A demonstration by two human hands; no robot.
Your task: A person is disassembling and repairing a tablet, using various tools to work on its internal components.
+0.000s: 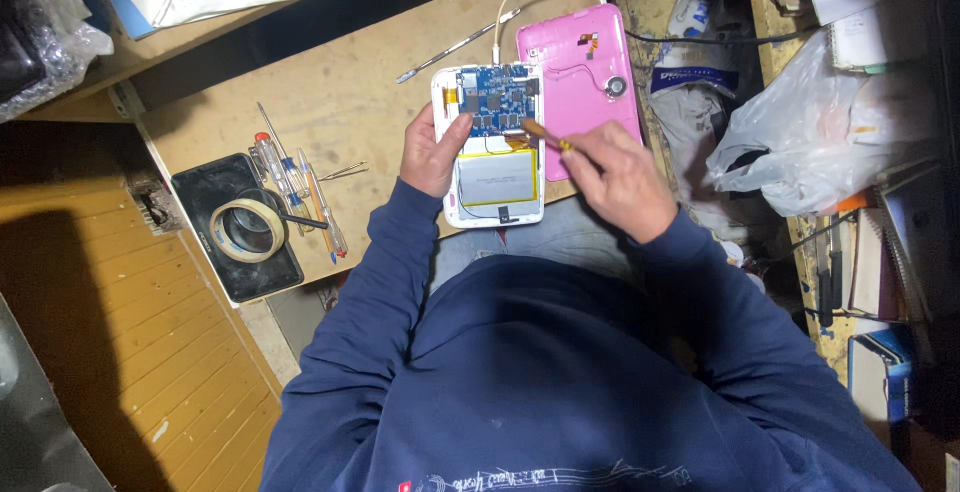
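Far left of the workbench (380, 82): a roll of tape (248, 230) sits on a black tray (200, 192), with several screwdrivers (290, 187) lying just beside it, untouched.

My left hand (432, 155) grips the left edge of the opened tablet (492, 147), thumb curled over the rim near the blue circuit board (497, 102), fingers wrapped underneath. The tablet rests at the bench edge, over my lap, with the silver battery (497, 179) in its lower half.

My right hand (618, 177) is closed around a small screwdriver (548, 136), pinching the handle; the tip meets the board's lower right corner, just above the battery.

Judgement: keep the left grip firm so the tablet cannot rock, hold the tip off the battery pouch, and press lightly.

The pink back cover (580, 72) lies touching the tablet's right side. A white plastic bag (810, 132) sits further right.
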